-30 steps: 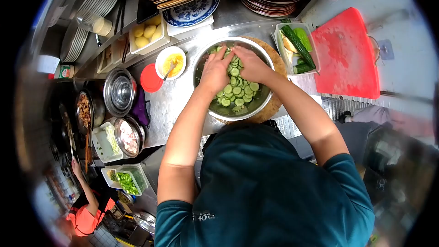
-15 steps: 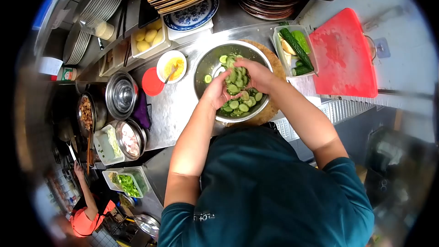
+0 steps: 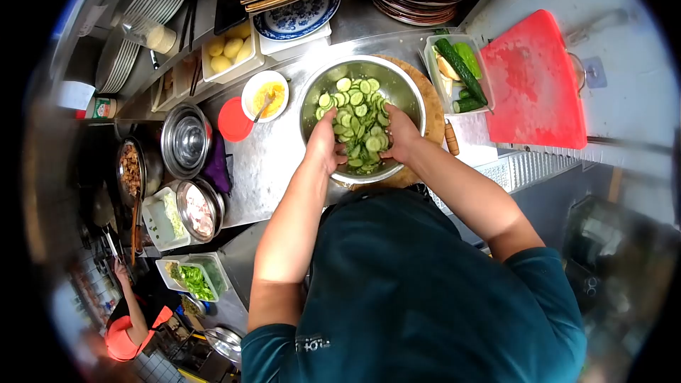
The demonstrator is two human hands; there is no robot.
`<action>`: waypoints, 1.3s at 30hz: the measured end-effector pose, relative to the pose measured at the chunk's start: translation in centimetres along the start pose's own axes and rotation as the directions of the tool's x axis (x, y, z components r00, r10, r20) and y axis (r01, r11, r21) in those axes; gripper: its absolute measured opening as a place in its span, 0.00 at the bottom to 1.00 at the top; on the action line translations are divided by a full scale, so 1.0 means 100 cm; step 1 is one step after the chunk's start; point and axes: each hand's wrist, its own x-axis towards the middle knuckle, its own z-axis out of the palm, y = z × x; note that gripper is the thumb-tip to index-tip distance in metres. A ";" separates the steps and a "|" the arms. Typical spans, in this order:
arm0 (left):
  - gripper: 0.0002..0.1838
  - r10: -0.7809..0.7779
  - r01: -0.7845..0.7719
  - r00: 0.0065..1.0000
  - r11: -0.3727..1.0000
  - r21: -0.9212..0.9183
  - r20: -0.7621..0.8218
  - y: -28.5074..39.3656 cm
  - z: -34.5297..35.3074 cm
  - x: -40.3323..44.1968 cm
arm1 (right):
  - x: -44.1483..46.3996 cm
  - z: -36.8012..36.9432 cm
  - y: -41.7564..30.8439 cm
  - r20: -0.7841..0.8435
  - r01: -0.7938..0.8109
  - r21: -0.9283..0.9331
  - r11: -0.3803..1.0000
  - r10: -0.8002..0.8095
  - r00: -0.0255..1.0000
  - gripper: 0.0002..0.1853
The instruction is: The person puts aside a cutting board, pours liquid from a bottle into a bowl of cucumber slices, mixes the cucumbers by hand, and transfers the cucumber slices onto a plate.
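Observation:
A large steel bowl (image 3: 417,92) sits on a round wooden board (image 3: 430,99). Sliced cucumbers (image 3: 359,117) are heaped in its middle. My left hand (image 3: 325,143) reaches in at the left side of the bowl, fingers apart and partly under the slices. On the right side my right hand (image 3: 401,135) cups the heap with spread fingers against the slices. Some fingertips are hidden beneath the cucumber. A white bowl (image 3: 247,96) with yellow contents and a spoon stands left of the steel bowl.
Right of the bowl are a tub of whole cucumbers (image 3: 462,74), a wooden handle (image 3: 451,137) and a red cutting board (image 3: 532,85). Left are a red lid (image 3: 235,119) and steel bowls (image 3: 186,142). Plates line the shelf. A co-worker (image 3: 131,326) stands lower left.
Both hands moved from the bowl's far side toward its near side and spread apart. The cucumber slices have been turned over and now heap between them. The wooden handle has come into view.

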 end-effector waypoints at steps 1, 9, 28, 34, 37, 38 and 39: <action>0.36 0.000 0.003 0.999 0.998 -0.057 0.054 -0.007 0.000 0.005 | 0.010 -0.004 0.007 0.049 -0.003 0.052 0.999 0.000 0.999 0.31; 0.34 0.136 -0.020 0.950 0.925 -0.379 0.282 -0.003 -0.007 0.012 | 0.015 -0.008 -0.021 0.223 -0.025 0.280 0.960 -0.040 0.974 0.32; 0.39 0.134 -0.028 0.947 0.940 -0.339 0.292 -0.007 0.007 0.035 | 0.001 0.018 -0.030 0.308 0.258 -0.292 0.921 -0.165 0.937 0.33; 0.38 0.362 -0.361 0.932 0.932 0.012 -0.020 0.019 -0.002 -0.004 | -0.028 0.010 -0.029 -0.031 0.139 -0.063 0.988 -0.142 0.989 0.39; 0.38 0.176 -0.167 0.982 0.976 0.138 -0.060 0.011 0.009 0.003 | -0.007 0.016 -0.005 -0.063 0.078 0.086 0.993 -0.072 0.995 0.34; 0.39 0.060 -0.047 0.995 0.988 0.145 -0.086 0.014 0.015 -0.004 | 0.007 0.014 0.003 -0.062 0.061 0.112 0.992 -0.054 0.997 0.31; 0.41 0.068 -0.066 0.998 0.993 0.098 -0.018 0.003 0.009 0.012 | 0.025 0.008 0.005 0.033 0.051 0.154 0.987 -0.056 0.998 0.31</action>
